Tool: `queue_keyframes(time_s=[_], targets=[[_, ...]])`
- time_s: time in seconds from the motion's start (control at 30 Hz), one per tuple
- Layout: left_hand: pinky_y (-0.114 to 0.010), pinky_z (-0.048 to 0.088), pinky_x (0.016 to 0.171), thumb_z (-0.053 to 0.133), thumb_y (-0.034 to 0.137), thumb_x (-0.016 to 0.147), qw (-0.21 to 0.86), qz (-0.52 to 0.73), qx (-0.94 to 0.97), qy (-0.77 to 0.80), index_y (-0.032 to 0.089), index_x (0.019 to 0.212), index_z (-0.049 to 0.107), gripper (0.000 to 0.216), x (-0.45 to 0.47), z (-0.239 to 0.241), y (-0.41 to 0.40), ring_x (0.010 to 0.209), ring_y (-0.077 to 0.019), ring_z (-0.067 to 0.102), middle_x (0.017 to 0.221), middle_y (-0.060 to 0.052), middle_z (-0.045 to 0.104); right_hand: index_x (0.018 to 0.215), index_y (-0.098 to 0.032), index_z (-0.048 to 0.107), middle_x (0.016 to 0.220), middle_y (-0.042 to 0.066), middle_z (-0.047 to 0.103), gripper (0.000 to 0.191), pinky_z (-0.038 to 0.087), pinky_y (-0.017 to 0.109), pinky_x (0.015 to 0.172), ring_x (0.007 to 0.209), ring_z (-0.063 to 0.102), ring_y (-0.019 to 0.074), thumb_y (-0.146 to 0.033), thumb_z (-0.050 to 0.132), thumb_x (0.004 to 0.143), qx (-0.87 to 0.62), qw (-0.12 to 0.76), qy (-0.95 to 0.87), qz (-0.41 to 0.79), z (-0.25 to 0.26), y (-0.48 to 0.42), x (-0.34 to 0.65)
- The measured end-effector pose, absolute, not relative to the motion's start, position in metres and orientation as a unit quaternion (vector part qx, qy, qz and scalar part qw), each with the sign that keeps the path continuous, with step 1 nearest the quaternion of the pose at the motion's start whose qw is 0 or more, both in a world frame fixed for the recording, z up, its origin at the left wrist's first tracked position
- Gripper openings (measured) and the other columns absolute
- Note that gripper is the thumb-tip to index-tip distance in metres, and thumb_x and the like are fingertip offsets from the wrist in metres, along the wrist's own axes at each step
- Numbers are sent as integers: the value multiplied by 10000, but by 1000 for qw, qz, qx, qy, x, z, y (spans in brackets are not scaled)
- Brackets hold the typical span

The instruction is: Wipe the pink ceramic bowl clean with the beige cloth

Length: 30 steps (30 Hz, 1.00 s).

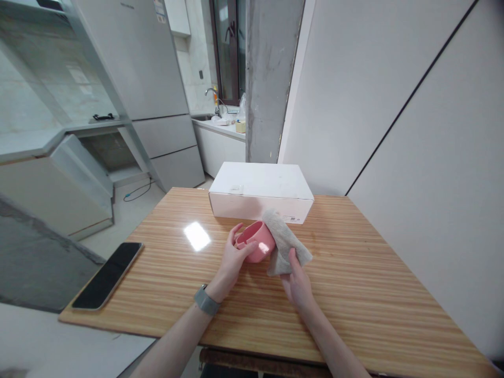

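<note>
My left hand (235, 255) grips a small pink cup (258, 244) by its rim, tilted on its side just above the wooden table (354, 294). A grey watch sits on that wrist. My right hand (298, 283) holds a grey-beige cloth (282, 242), and the cloth is pressed against the cup's outer wall and bottom. Both hands are near the middle of the table, just in front of a white box.
A flat white cardboard box (260, 191) lies at the table's far edge. A black phone (108, 274) rests near the left front corner. White wall panels close off the right side. A fridge, a sink counter and a concrete pillar stand beyond.
</note>
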<state>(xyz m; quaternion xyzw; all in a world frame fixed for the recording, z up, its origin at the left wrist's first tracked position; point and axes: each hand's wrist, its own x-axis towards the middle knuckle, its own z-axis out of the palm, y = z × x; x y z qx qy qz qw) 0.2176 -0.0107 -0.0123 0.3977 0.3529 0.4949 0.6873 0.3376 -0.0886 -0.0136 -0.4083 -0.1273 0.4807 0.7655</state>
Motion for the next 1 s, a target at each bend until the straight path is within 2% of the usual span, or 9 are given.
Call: queue_keyframes(time_s=[0.1,0.17,0.23,0.33,0.57,0.73,1.0], targets=[[-349,502,893,856,357,602,732,472,373,319,213,1363,456,871,216,-9,-14,1038,-244,645,1199,-118,652,1018,-294,727,1084,-2,755,483,513,349,988,1220,591,217,-533,818,609,-413,766,-116,479,-17,-91,338],[-378,513,889,812,425,659,780,420,370,280,199,1322,515,761,213,-7,-16,1084,-280,626,1235,-127,639,1016,-286,727,1102,3,749,506,507,377,999,1230,582,236,-540,827,590,-412,767,-114,479,-18,-93,340],[-416,522,875,725,515,736,825,348,376,238,173,1244,594,626,211,-6,-18,1102,-315,615,1233,-135,644,1018,-290,724,1122,1,742,489,501,391,1007,1241,573,242,-532,822,605,-407,771,-118,476,-19,-94,341],[-432,516,895,653,566,784,848,293,386,216,164,1167,656,556,208,-6,-18,1076,-311,628,1180,-129,672,1038,-302,717,1149,-9,731,445,480,380,1032,1253,563,226,-519,797,657,-405,774,-128,470,-20,-94,344],[-435,458,990,701,558,743,839,287,393,245,133,1170,657,603,208,-9,-19,1104,-317,618,1138,-142,693,1097,-235,700,1195,17,712,477,407,398,1095,1306,509,221,-487,775,700,-438,763,-156,449,-23,-91,354],[-411,405,1068,633,610,779,842,309,373,237,140,1186,643,622,209,-10,-19,1197,-303,573,1158,-137,683,1057,-262,714,1137,-7,738,410,463,343,1045,1242,573,208,-499,751,725,-433,771,-121,451,-14,-89,356],[-414,385,1092,571,653,795,876,308,311,204,164,1198,632,637,212,-8,-17,1254,-299,537,1217,-118,673,1059,-265,715,1128,8,740,450,538,371,961,1216,595,256,-511,771,686,-430,756,-100,483,-8,-86,355]])
